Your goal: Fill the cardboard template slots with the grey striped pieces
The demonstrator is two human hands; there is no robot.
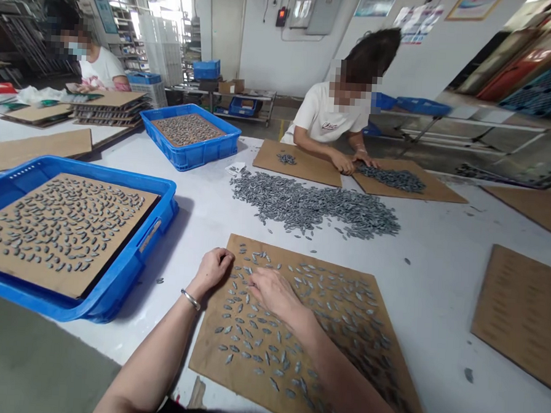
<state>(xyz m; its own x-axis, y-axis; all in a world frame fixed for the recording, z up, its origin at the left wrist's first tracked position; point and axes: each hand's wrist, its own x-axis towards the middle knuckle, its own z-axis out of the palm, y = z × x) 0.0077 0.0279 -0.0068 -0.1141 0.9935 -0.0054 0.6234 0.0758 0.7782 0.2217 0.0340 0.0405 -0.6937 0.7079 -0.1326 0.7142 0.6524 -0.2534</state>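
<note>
A brown board (379, 335) lies in front of me, dotted with several small grey leaf-shaped metal pieces (250, 341). My left hand (213, 268) rests at the board's upper left edge with its fingers curled under. My right hand (273, 291) lies on the board among the pieces, fingers bent down and touching them near its left tip. Whether either hand holds a piece is hidden. A large loose heap of the same grey pieces (312, 205) sits on the white table just beyond the board.
A blue crate (114, 284) with a filled board stands at my left; another blue crate (190, 156) sits farther back. Bare boards (523, 312) lie at right. A person (335, 117) opposite sorts pieces on two boards; another person (96, 64) works far left.
</note>
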